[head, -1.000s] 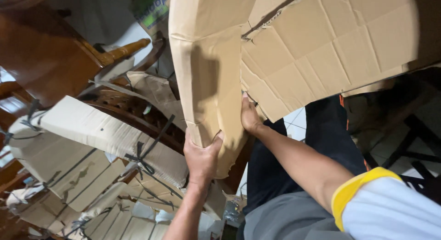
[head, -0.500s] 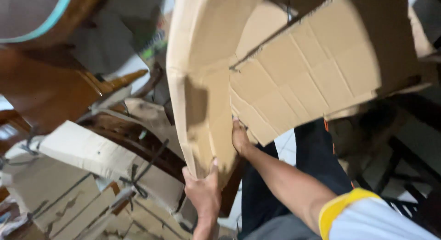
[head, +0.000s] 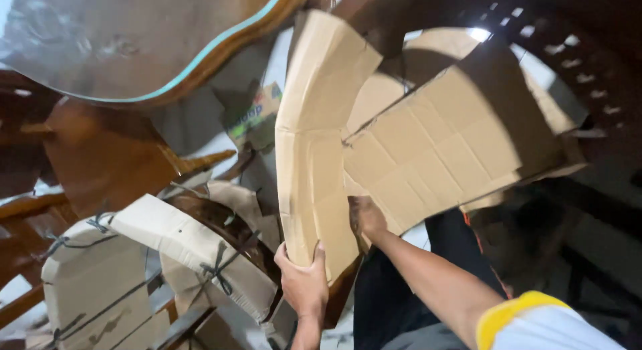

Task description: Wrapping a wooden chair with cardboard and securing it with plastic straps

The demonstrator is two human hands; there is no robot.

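Since the earlier frames the view has tipped upward, so the large creased sheet of brown corrugated cardboard point(head: 314, 156) now shows its whole top edge against a round, glass-topped wooden table point(head: 134, 49). It stands nearly upright, bent along its folds, just in front of the person's body.

At the cardboard's lower edge the left hand point(head: 304, 283) is closed on it, thumb on the near face and fingers wrapped behind. Beside it the right hand point(head: 366, 216) presses against a second, wider brown cardboard panel point(head: 448, 142) with a grid of creases, which slants up to the right and meets the first sheet along a torn seam; whether that hand grips the panel or only pushes it cannot be told. The right arm wears a white sleeve with a yellow cuff point(head: 508, 313).

Left of the hands, dark wooden chair parts wrapped in pale cardboard and tied with black straps point(head: 187, 246) lie stacked.
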